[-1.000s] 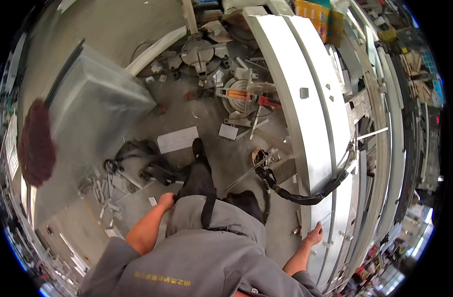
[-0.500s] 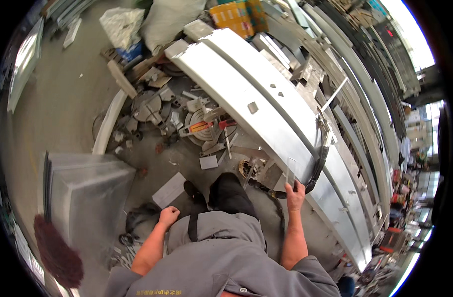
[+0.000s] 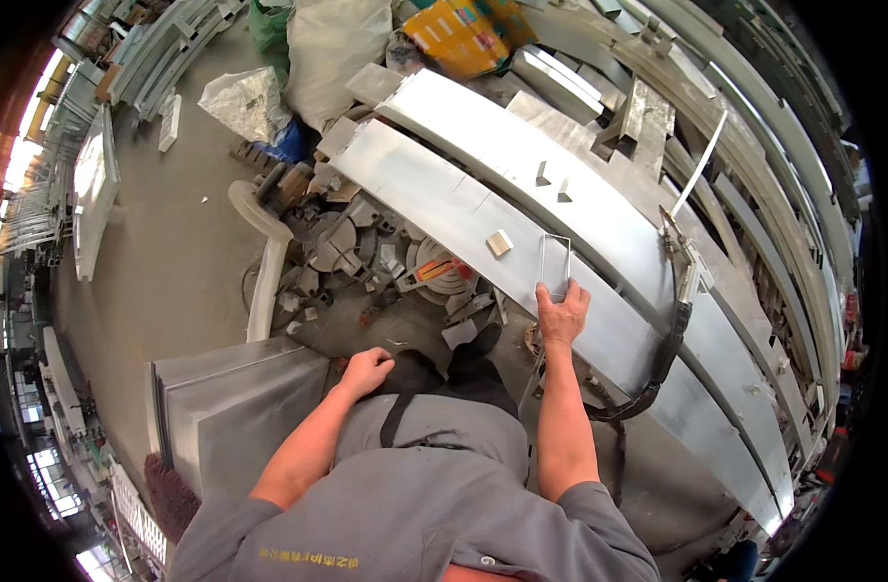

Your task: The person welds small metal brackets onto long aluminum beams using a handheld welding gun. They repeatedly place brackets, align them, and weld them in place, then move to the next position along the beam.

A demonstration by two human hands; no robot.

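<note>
A thin rectangular metal frame is pinched at its near end in my right hand. I hold it over the nearer of two long silvery metal beams, beside a small rectangular tan block lying on that beam. My left hand is in front of my waist with its fingers curled; its palm is hidden, so whether anything is inside cannot be seen. On the farther beam stand two small angled metal tabs.
A black cable with a metal-tipped holder drapes across the beams at right. Metal offcuts and an orange-handled tool lie on the floor ahead. A large grey metal box stands at left. Sacks are at the back.
My right hand has brought the rectangular frame forward over the nearer beam, beside the block. I have moved closer to the beams, and my left hand stays curled in front of me.
</note>
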